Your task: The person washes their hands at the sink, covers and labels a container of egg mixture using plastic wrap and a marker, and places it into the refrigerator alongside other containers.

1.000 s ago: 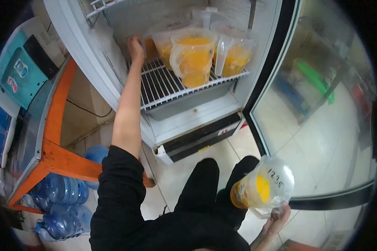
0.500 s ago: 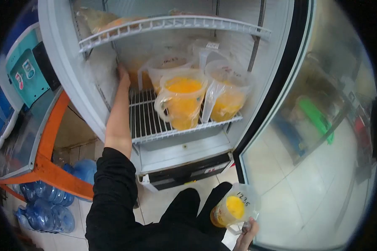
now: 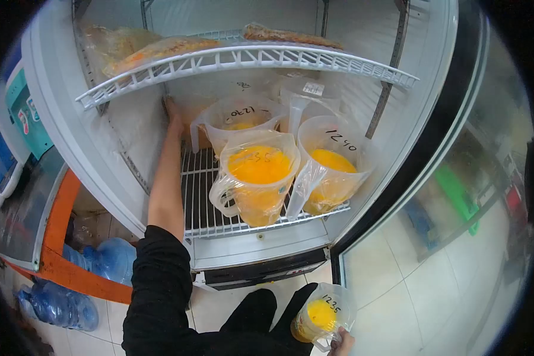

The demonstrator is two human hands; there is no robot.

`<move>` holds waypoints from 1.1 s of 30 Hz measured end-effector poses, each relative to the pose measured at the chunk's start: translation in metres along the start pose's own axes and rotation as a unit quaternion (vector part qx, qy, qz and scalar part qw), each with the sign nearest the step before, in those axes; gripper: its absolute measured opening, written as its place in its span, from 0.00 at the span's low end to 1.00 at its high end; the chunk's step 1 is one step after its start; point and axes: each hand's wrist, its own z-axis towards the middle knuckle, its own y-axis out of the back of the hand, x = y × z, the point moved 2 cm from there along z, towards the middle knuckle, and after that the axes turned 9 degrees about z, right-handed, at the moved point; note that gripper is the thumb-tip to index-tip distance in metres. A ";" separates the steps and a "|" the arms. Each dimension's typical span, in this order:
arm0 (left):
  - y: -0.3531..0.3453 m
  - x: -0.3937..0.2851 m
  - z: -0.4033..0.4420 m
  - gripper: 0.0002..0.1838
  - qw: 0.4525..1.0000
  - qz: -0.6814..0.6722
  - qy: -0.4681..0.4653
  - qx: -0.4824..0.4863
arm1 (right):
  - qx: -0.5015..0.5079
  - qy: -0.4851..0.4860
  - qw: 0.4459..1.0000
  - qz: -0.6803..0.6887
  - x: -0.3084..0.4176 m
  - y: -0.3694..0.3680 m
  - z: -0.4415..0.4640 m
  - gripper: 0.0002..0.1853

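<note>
My left hand (image 3: 173, 114) reaches deep into the fridge at the left wall, beside a brownish-orange container (image 3: 197, 113); its fingers are mostly hidden. At the lower right, my right hand (image 3: 342, 342) is closed on the handle of a plastic pitcher (image 3: 332, 302) marked 1235, with yellow-orange contents. Inside, a wrapped pitcher (image 3: 261, 181) with a handle stands at the front of the wire shelf (image 3: 199, 184). To its right is a pitcher (image 3: 332, 163) marked 1240, and behind is one (image 3: 237, 115) marked 1270. Another clear pitcher (image 3: 308, 95) stands at the back.
An upper wire shelf (image 3: 249, 58) holds bagged food (image 3: 166, 52). The glass fridge door (image 3: 409, 261) stands open at the right. On the left are an orange-framed table (image 3: 71, 273), a teal object (image 3: 32, 113) and large blue water bottles (image 3: 59, 305).
The view has tilted up, showing more of the upper shelf. My left arm stays extended inside, with the hand further back. The held pitcher appears lower and further left in view.
</note>
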 end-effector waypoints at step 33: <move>-0.142 -0.094 -0.246 0.33 0.942 0.216 -0.128 -0.224 | -0.041 -0.022 0.999 -0.001 0.000 0.009 0.020 0.22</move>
